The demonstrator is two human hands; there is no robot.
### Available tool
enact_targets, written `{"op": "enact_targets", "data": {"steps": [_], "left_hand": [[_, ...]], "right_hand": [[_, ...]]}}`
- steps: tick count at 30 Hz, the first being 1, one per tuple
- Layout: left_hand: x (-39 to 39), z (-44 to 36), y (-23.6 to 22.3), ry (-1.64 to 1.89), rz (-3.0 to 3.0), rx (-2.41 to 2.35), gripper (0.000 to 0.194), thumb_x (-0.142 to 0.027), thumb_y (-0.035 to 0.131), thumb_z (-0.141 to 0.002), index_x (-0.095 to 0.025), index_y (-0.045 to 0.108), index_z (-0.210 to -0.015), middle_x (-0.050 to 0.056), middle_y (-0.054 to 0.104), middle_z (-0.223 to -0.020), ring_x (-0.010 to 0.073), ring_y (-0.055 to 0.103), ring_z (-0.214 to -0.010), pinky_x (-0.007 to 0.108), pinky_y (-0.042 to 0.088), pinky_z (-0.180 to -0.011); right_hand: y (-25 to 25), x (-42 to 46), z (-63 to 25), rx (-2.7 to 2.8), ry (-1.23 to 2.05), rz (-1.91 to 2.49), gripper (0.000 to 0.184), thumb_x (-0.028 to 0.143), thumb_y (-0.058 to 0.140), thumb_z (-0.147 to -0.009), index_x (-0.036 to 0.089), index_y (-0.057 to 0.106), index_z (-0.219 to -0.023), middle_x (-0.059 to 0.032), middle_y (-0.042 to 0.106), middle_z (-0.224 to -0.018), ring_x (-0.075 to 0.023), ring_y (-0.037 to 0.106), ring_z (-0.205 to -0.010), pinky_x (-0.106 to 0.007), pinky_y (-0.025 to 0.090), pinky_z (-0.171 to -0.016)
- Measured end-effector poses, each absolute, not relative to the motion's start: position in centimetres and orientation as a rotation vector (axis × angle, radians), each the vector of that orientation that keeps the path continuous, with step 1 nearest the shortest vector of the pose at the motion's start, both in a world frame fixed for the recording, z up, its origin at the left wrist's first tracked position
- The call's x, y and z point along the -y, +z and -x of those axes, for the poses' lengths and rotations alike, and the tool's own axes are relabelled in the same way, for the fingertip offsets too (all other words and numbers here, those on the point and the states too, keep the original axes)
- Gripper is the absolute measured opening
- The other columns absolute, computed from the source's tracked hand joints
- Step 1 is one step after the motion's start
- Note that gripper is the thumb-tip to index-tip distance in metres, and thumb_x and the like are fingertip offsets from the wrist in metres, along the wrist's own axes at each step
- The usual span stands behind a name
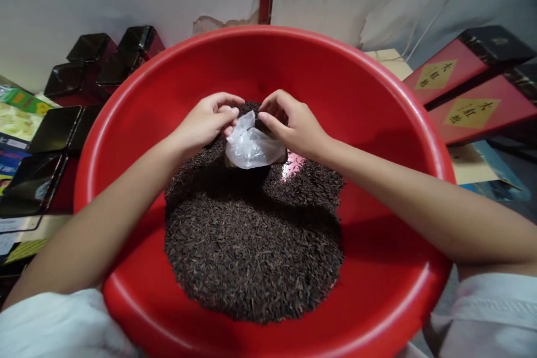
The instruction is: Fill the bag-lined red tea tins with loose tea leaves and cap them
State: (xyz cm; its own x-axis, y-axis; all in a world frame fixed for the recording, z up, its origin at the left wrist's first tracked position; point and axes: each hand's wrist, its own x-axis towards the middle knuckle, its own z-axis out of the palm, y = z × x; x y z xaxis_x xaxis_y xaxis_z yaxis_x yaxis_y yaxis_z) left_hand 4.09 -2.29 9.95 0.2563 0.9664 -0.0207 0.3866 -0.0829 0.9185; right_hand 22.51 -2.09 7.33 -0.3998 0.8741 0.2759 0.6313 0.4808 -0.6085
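Note:
A big red plastic basin (369, 95) fills the view, with a heap of dark loose tea leaves (251, 246) in its middle. Over the far edge of the heap, my left hand (207, 120) and my right hand (291, 123) both pinch the top of a small clear plastic bag (251, 148). The bag hangs between the two hands, just above a small dark box that is mostly hidden beneath it. A shiny pink wrapper (293, 163) peeks out under my right hand.
Several black tins (90, 61) are stacked at the left beside colourful printed cartons (17, 117). Red boxes with yellow labels (470, 95) lie at the right. A peeling white wall stands behind the basin.

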Motion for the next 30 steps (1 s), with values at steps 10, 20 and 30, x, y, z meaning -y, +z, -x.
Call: {"op": "enact_targets", "data": {"steps": [10, 20, 30], "left_hand": [[3.4, -4.5, 10.6, 0.233, -2.287, -1.621, 0.014, -0.017, 0.062, -0.075, -0.015, 0.067, -0.088, 0.002, 0.059, -0.067, 0.0140, 0.053, -0.062, 0.026, 0.040, -0.060], [2.8, -3.7, 10.5, 0.178, -2.360, -1.700, 0.023, -0.018, 0.055, -0.078, -0.017, 0.065, -0.099, 0.001, 0.062, -0.070, 0.0136, 0.055, -0.062, 0.024, 0.039, -0.057], [2.1, -3.4, 10.5, 0.778, -2.166, -1.820, 0.003, -0.016, 0.052, -0.083, -0.015, 0.053, -0.081, 0.000, 0.058, -0.079, 0.0108, 0.051, -0.071, 0.027, 0.041, -0.067]], "right_hand": [[6.9, 4.5, -21.7, 2.885, 0.197, 1.306, 0.035, 0.031, 0.059, -0.083, 0.009, 0.058, -0.111, -0.0155, 0.066, -0.108, -0.0303, 0.055, -0.104, -0.040, 0.027, -0.087], [8.7, 3.2, -22.6, 2.273, 0.493, 1.372, 0.019, 0.011, 0.050, -0.077, 0.017, 0.067, -0.083, -0.0029, 0.068, -0.082, -0.0150, 0.060, -0.075, -0.028, 0.037, -0.072], [9.3, 3.5, -23.0, 2.494, 0.420, 1.509, 0.043, 0.011, 0.057, -0.072, 0.017, 0.058, -0.114, -0.0045, 0.064, -0.080, -0.0162, 0.056, -0.069, -0.028, 0.037, -0.062]]}}
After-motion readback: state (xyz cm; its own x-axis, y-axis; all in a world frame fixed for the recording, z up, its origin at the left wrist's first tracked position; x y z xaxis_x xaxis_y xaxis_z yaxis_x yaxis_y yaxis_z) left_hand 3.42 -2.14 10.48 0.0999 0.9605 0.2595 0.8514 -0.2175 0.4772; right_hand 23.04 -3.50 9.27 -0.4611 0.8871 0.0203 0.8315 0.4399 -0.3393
